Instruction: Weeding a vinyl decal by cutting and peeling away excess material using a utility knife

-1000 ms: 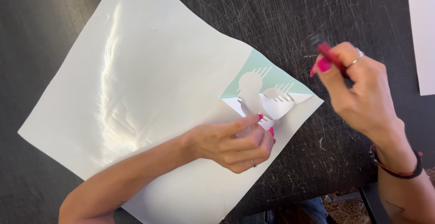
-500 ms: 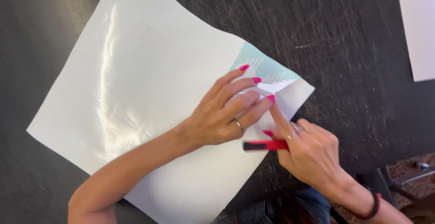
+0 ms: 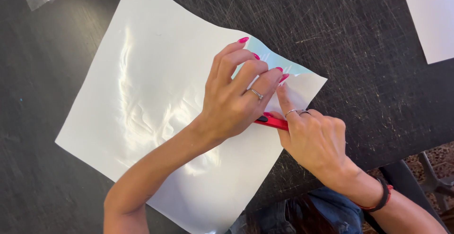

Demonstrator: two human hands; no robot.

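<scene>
Head view, steeply down, near table (image 3: pixel 359 35)

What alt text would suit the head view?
Left hand presses flat on a glossy white sheet on a scratched black table, while the right hand holds a red tool against the sheet's corner.

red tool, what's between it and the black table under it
In the head view, the glossy white sheet lies between the red tool and the black table.
</scene>
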